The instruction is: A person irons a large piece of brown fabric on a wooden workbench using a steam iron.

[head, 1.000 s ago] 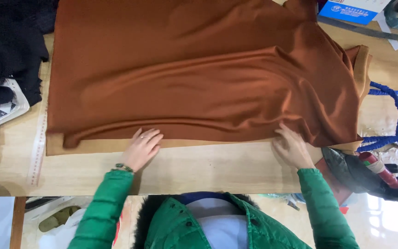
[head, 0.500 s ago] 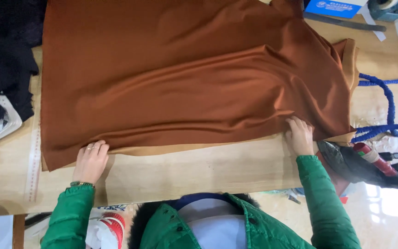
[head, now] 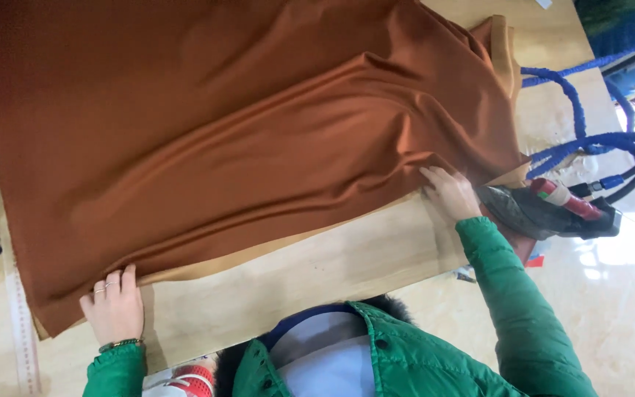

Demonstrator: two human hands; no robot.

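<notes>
A: Saw brown fabric (head: 259, 140) spread over most of the wooden table (head: 317, 272), near edge by both hands.
B: Left hand (head: 114, 309)?
A: Flat, fingers spread, pressed on fabric's near-left corner.
B: Right hand (head: 450, 192)?
A: Flat, pressed on the right hem, beside a steam iron (head: 545, 209) with blue hose (head: 582, 140).

brown cloth (head: 244, 147), left hand (head: 114, 309), right hand (head: 450, 192)
</notes>
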